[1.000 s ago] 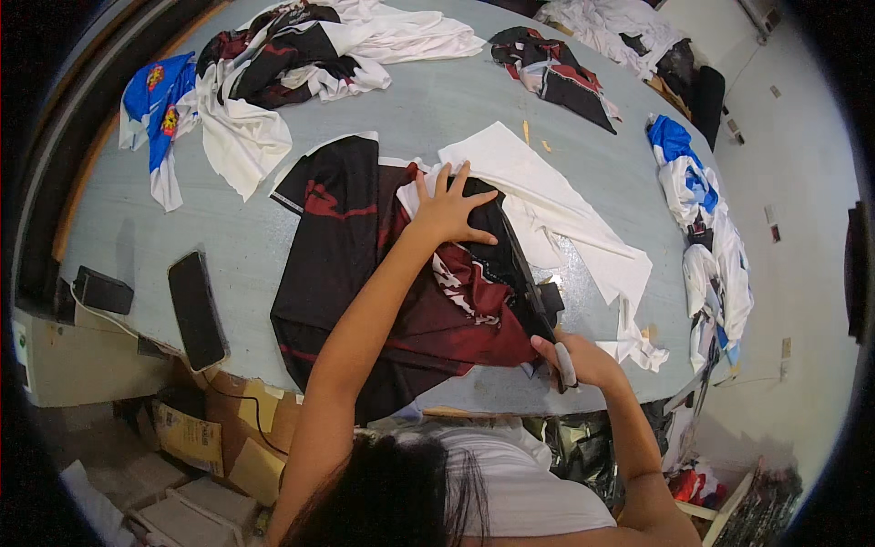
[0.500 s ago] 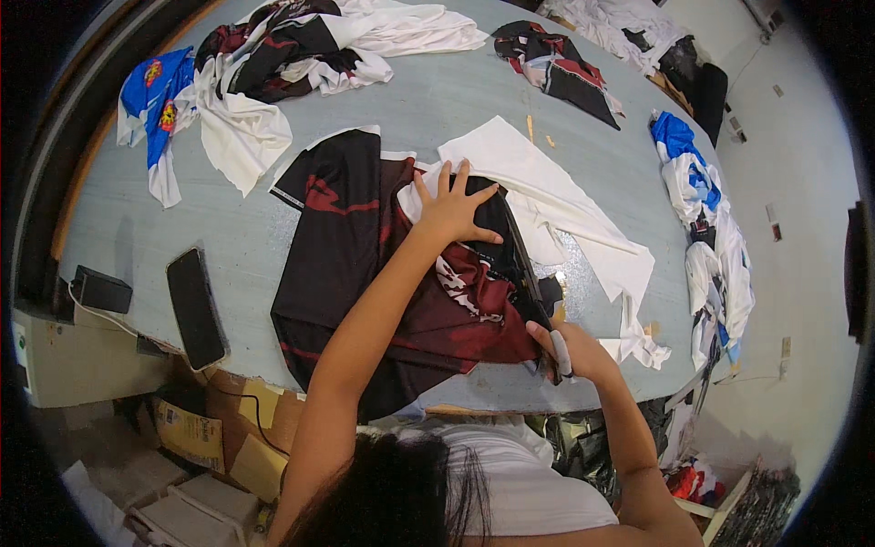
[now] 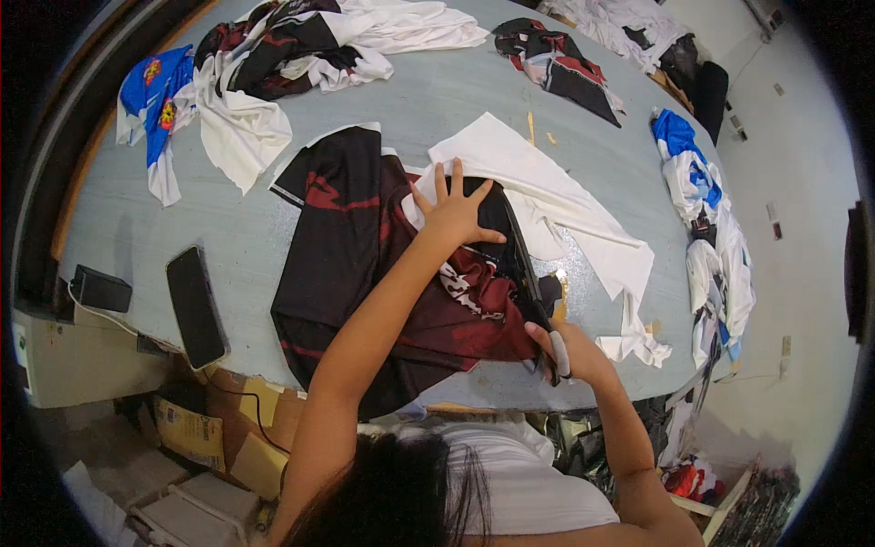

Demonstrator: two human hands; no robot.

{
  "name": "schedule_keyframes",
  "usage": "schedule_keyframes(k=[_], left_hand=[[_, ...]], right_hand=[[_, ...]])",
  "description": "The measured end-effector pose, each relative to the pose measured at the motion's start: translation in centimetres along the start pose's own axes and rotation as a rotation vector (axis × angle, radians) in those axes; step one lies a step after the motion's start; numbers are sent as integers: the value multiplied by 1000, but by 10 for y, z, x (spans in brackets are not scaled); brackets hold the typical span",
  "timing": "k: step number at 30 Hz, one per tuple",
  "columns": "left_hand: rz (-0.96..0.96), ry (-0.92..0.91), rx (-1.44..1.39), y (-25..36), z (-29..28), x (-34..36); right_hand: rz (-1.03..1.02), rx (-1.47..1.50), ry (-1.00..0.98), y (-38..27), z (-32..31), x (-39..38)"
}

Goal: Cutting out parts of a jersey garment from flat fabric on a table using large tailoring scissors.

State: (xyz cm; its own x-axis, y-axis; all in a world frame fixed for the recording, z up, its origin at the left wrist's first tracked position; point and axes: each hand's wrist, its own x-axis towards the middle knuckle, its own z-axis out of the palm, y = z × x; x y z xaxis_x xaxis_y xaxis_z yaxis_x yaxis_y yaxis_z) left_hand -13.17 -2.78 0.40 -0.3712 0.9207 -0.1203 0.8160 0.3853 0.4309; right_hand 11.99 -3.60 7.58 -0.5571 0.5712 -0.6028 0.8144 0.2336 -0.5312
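My left hand (image 3: 452, 214) lies with fingers spread on a black and dark red printed fabric piece (image 3: 324, 264) with white lettering. My right hand (image 3: 579, 356) grips large scissors (image 3: 561, 356) at the fabric's near right side. Their long dark blades run away from me along the black cloth's right edge, partly lost against it. A white fabric piece (image 3: 583, 232) lies just beyond and to the right, with narrow trailing strips at its lower end.
The blue-grey table (image 3: 137, 246) bears mixed fabric heaps (image 3: 246, 128) at back left, a dark red-black bundle (image 3: 570, 87) at back, white-blue garments (image 3: 693, 182) along the right. A phone (image 3: 196, 305) and black box (image 3: 100, 290) sit left. A white fabric pile (image 3: 611, 27) lies beyond.
My right hand with the scissors has moved slightly away from me, mostly in the first half second. My left hand stays spread, shifted very slightly along with the cloth.
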Motion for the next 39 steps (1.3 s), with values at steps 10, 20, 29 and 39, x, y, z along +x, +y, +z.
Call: schedule_keyframes(k=[10,20,29,39], left_hand=[[199,275,3,-18,4,18],[234,197,82,-19,6,17],[190,156,98,-20,8,16],[138,79,88,-13,2,12]], right_hand=[[-10,56,-79,-2,-4,-9],[19,21,-181,-15,-6,-4],[79,44,-115,-28,5,7],[-31,84,19,-21,23,10]])
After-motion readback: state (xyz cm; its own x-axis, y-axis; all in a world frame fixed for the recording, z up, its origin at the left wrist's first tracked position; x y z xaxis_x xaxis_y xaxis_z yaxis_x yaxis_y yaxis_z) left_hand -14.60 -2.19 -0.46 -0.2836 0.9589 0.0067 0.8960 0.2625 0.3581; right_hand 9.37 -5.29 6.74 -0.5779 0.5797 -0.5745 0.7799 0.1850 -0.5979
